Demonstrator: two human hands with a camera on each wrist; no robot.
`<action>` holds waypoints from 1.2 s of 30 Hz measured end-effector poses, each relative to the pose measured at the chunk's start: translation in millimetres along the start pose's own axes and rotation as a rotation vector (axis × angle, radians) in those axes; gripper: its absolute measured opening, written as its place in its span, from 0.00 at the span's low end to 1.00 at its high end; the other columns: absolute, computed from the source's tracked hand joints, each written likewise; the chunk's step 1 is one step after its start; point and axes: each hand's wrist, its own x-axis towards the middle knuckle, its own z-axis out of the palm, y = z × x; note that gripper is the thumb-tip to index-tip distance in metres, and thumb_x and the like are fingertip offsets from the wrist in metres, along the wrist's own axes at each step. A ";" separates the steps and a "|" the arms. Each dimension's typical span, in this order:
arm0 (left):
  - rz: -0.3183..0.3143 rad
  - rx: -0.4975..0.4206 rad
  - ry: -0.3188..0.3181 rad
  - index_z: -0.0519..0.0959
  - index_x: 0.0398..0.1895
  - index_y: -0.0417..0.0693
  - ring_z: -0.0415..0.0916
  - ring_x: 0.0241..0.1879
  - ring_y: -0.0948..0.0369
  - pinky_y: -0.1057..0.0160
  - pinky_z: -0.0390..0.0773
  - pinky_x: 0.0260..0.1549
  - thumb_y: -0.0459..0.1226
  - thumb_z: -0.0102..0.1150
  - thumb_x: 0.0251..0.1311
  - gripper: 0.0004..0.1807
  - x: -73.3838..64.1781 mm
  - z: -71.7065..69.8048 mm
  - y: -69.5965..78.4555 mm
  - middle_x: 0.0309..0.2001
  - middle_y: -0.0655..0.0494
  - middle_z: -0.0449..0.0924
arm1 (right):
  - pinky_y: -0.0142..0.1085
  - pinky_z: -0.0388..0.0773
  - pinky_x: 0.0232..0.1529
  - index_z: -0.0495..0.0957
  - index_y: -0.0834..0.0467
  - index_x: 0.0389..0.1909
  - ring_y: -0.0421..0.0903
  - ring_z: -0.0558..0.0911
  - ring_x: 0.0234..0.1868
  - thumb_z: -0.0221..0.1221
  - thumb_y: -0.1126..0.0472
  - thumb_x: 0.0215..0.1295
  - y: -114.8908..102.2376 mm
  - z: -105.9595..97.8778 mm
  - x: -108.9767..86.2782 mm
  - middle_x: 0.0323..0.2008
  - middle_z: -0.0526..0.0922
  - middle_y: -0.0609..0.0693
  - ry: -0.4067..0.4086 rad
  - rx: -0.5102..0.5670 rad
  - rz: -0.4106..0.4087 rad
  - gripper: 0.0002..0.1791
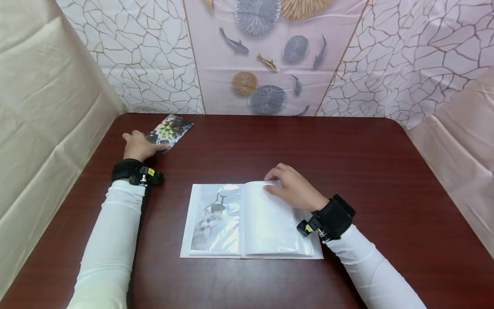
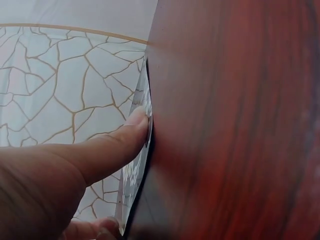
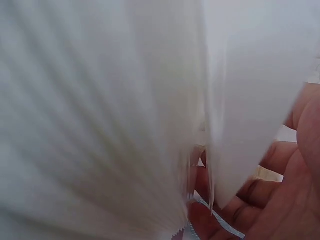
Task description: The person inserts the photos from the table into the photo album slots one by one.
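A photo print (image 1: pixel 171 128) of a green succulent lies at the table's far left. My left hand (image 1: pixel 140 146) pinches its near left edge; in the left wrist view the thumb (image 2: pixel 112 152) presses on its face, with other fingertips at the lower edge. An open photo album (image 1: pixel 186 234) with clear sleeves lies in front of me. Its left sleeve holds a pale picture (image 1: pixel 212 229) with a dark glass-like shape. Over the right side, my right hand (image 1: pixel 297 189) grips the top of a white page (image 1: pixel 270 223), fingers curled behind it in the right wrist view.
The dark red wooden table (image 1: pixel 386 180) reaches back to a patterned cloth backdrop (image 1: pixel 216 94). Beige cloth hangs along the left (image 1: pixel 50 107) and right sides. Each wrist wears a black strap with a small camera.
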 end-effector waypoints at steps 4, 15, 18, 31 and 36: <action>-0.014 -0.043 -0.003 0.48 0.72 0.22 0.69 0.51 0.34 0.38 0.74 0.59 0.61 0.71 0.53 0.64 1.0 -0.1 -2.7 0.65 0.21 0.50 | 0.45 0.76 0.54 0.82 0.59 0.46 0.49 0.78 0.49 0.64 0.60 0.69 0.0 0.6 0.7 0.44 0.80 0.52 0.016 0.021 -0.011 0.09; -0.001 -0.269 0.032 0.52 0.74 0.37 0.65 0.66 0.35 0.39 0.68 0.63 0.50 0.73 0.57 0.52 -7.2 10.0 -7.6 0.69 0.28 0.64 | 0.42 0.76 0.51 0.82 0.57 0.42 0.47 0.77 0.46 0.63 0.62 0.70 2.2 1.7 0.3 0.42 0.79 0.51 0.033 0.098 0.008 0.04; 0.041 -0.292 0.060 0.61 0.70 0.34 0.67 0.64 0.37 0.41 0.70 0.60 0.46 0.72 0.59 0.44 -10.7 12.8 -7.3 0.66 0.31 0.68 | 0.42 0.76 0.51 0.82 0.57 0.43 0.47 0.77 0.45 0.63 0.62 0.70 2.6 1.7 0.0 0.42 0.80 0.51 0.035 0.108 0.014 0.05; 0.104 -0.788 -0.108 0.72 0.61 0.35 0.77 0.27 0.75 0.74 0.81 0.30 0.39 0.60 0.71 0.22 -17.1 27.3 9.4 0.30 0.70 0.78 | 0.45 0.76 0.55 0.83 0.61 0.48 0.49 0.78 0.49 0.61 0.63 0.71 2.3 0.7 -2.2 0.45 0.79 0.54 0.022 0.086 -0.010 0.10; 0.158 -0.727 -0.188 0.69 0.42 0.43 0.80 0.21 0.69 0.70 0.78 0.21 0.46 0.50 0.77 0.14 -24.9 33.6 23.9 0.25 0.62 0.76 | 0.44 0.76 0.54 0.83 0.60 0.47 0.49 0.78 0.48 0.61 0.63 0.71 0.3 0.7 -2.0 0.45 0.79 0.53 0.026 0.104 -0.008 0.08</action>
